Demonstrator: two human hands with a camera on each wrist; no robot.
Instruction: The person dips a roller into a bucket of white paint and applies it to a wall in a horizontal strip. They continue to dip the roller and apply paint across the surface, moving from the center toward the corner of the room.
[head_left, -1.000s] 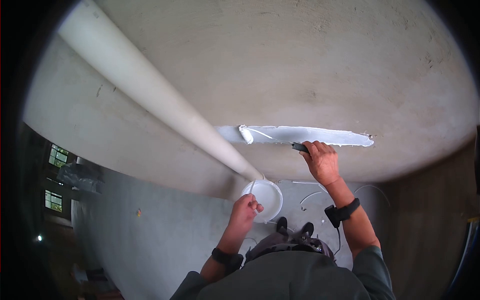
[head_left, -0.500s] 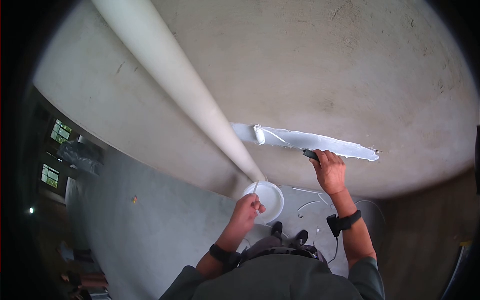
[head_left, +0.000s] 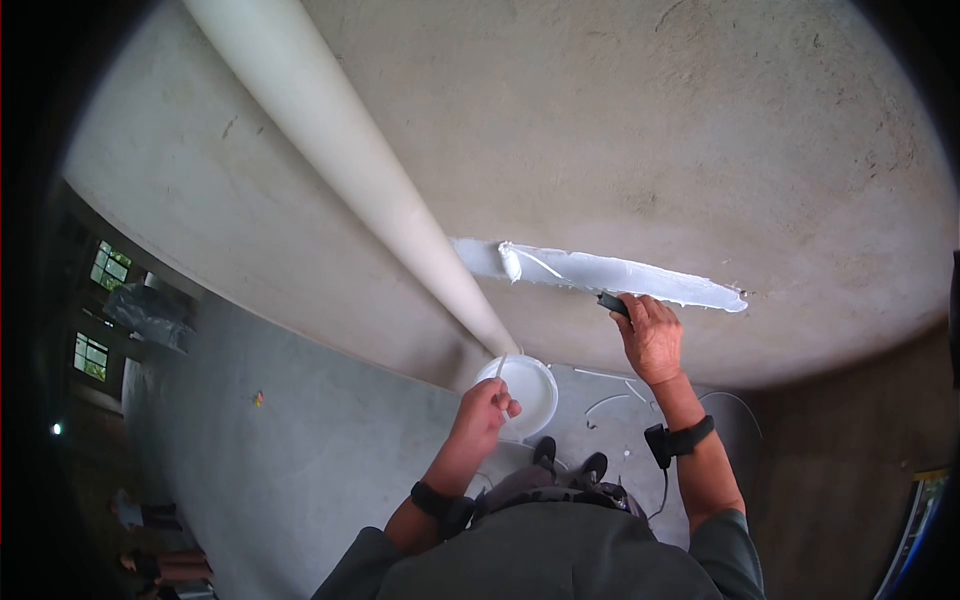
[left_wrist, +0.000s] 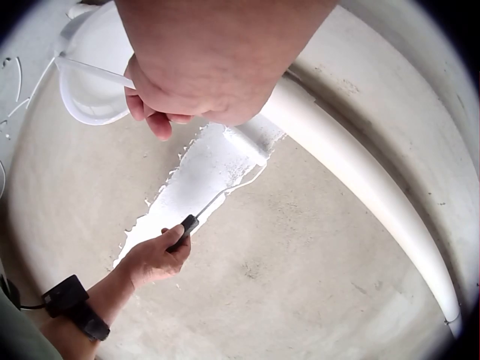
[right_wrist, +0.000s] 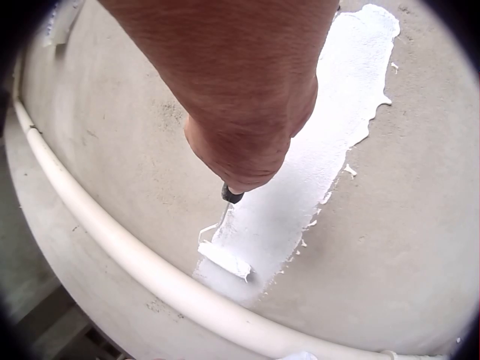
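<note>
My right hand (head_left: 655, 340) grips the dark handle of a paint roller (left_wrist: 186, 225). Its white-coated sleeve (head_left: 510, 262) lies against the wall, on the left part of a wet white paint strip (head_left: 640, 278), close to a pale pipe (head_left: 370, 180). Low on the left, my left hand (head_left: 480, 415) holds up a white bucket (head_left: 553, 378) by its thin white handle (left_wrist: 94, 71), fingers curled round it. White paint shows inside the bucket. In the right wrist view the forearm hides most of the right hand, with the roller sleeve (right_wrist: 225, 260) below it.
The pipe runs slanting along the bare plaster wall (head_left: 700, 130). Thin white offcuts (head_left: 605, 405) lie on the grey floor (head_left: 260, 450) by my shoes (head_left: 545, 452). Plastic sheeting (head_left: 150, 315) and windows show far left. People stand at the lower left.
The head view has turned slightly, shifting the wall and pipe in frame. The roller sleeve stays near the same spot on the strip, and both hands keep their hold.
</note>
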